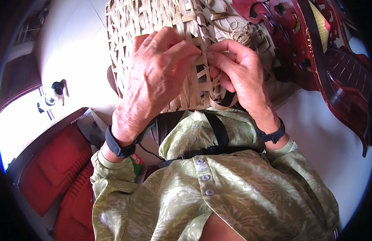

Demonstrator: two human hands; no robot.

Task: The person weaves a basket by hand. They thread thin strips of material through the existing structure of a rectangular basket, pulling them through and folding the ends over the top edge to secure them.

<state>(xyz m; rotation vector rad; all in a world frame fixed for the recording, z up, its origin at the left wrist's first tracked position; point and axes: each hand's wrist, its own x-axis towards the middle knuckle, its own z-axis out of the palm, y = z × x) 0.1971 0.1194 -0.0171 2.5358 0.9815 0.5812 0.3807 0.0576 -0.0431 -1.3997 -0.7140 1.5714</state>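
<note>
A woven panel of pale, flat plant-fibre strips (150, 16) lies across my lap, with a bound edge along its right side. My left hand (158, 68) rests over the weave, its thumb and forefinger pinched on a strip near that edge. Just to the right, my right hand (238, 66) has thumb and forefinger pinched together at the same edge, beside the left fingertips. What lies between the right fingertips is too small to make out. Below the hands, a loose strip loop (226, 106) curls at the panel's lower right corner.
A coil of thin pale cord (238, 36) lies beyond my right hand. Carved dark red wooden furniture (310, 48) stands at the right. Red slatted pieces (53, 164) are at the lower left. A small black-and-white shape (59, 90) shows on the bright floor at left.
</note>
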